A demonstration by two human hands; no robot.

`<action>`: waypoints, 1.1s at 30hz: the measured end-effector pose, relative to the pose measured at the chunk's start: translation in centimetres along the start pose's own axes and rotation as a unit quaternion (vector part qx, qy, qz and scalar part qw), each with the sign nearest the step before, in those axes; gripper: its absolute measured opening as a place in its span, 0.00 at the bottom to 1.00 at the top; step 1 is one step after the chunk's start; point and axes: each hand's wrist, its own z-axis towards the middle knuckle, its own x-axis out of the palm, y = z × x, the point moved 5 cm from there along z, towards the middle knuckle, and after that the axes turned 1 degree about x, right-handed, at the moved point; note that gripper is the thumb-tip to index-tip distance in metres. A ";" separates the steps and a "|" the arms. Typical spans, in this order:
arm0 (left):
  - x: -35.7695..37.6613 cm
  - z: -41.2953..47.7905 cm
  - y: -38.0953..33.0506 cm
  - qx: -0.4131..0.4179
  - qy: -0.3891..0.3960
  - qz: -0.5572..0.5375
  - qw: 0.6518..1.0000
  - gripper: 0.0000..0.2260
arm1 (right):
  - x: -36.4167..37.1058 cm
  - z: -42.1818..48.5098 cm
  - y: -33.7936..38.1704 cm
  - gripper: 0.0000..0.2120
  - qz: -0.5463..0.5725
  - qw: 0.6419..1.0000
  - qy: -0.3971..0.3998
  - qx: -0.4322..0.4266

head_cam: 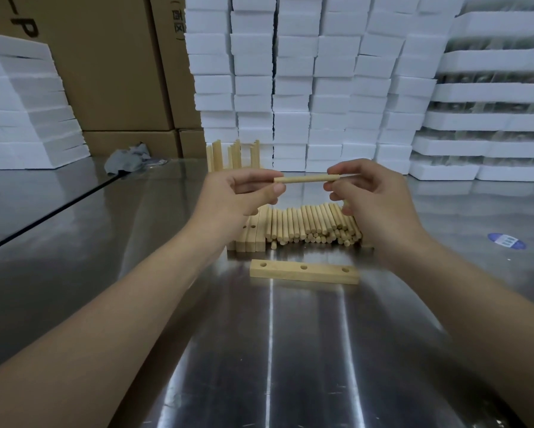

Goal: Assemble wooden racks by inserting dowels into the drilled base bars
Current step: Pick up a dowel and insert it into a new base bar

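A pale wooden dowel (305, 179) is held level in the air between both hands. My left hand (237, 196) pinches its left end and my right hand (373, 202) pinches its right end. Below them a base bar (304, 272) with three empty holes lies flat on the metal table. Behind it a heap of loose dowels (315, 225) lies side by side. Several more drilled base bars (249, 237) are stacked to the left of the heap, partly hidden by my left hand.
Finished racks (233, 156) with upright dowels stand at the back of the steel table (271, 350). White foam blocks (321, 81) and cardboard boxes (111, 63) wall in the far side. A grey rag (126, 160) lies back left; a blue sticker (506, 241) is at right.
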 end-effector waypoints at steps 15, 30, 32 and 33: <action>0.7 -1.2 -1.4 -0.025 0.283 0.225 0.932 0.06 | 2.0 -0.9 1.1 0.06 0.118 0.980 0.156 0.024; 1.6 -1.9 0.7 -0.082 0.334 0.299 0.890 0.07 | 4.8 -2.8 1.3 0.05 0.027 0.971 0.225 -0.079; 1.6 -1.8 0.8 -0.076 0.330 0.298 0.892 0.08 | 4.8 -2.8 1.5 0.04 0.030 0.967 0.238 -0.089; 1.6 -1.8 0.8 -0.074 0.329 0.300 0.892 0.09 | 4.8 -2.9 1.6 0.04 0.032 0.964 0.246 -0.093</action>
